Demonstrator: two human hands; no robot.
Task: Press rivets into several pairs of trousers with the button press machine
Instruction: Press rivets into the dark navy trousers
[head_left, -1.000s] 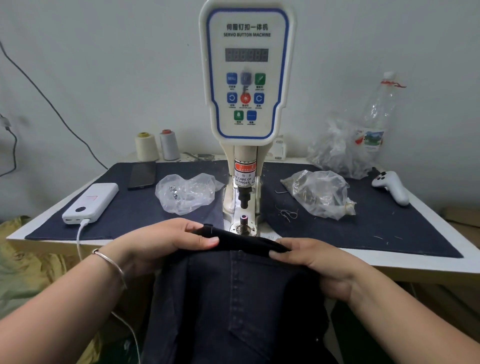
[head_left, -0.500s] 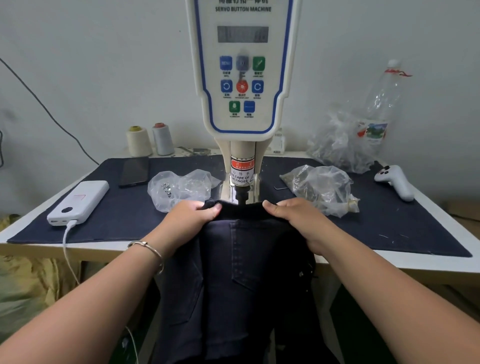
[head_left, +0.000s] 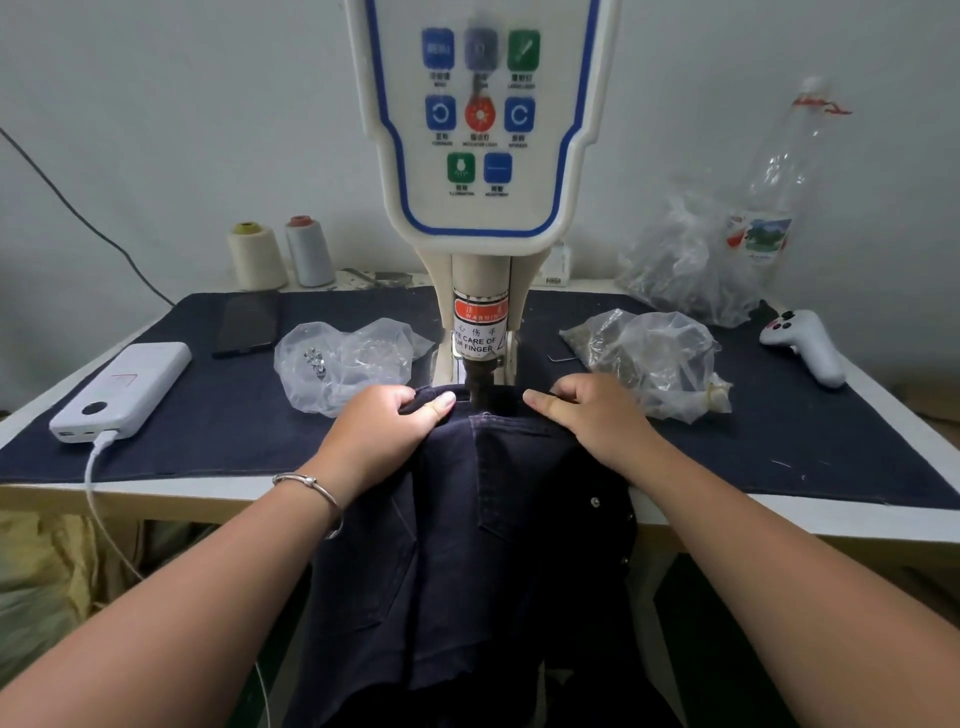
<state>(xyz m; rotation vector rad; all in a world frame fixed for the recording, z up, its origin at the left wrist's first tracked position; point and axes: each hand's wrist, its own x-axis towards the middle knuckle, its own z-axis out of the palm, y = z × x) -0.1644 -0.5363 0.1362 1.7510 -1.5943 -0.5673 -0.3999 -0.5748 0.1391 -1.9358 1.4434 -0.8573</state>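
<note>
With rivets already showing on the near right of the dark trousers (head_left: 498, 519), the left hand (head_left: 384, 431) pinches and the right hand (head_left: 592, 415) presses flat their waistband under the button press machine (head_left: 480, 332), this rivet seemingly unpressed and other pairs left.

Trousers (head_left: 498, 545): dark matt denim cloth, small shiny metal studs. Button press machine (head_left: 480, 130): cream glossy plastic housing. Table mat (head_left: 218, 415): matt navy cloth. Bags (head_left: 353, 364): clear crinkled plastic. Power bank (head_left: 124, 389): smooth white plastic. Bracelet (head_left: 311, 486): polished metal.
</note>
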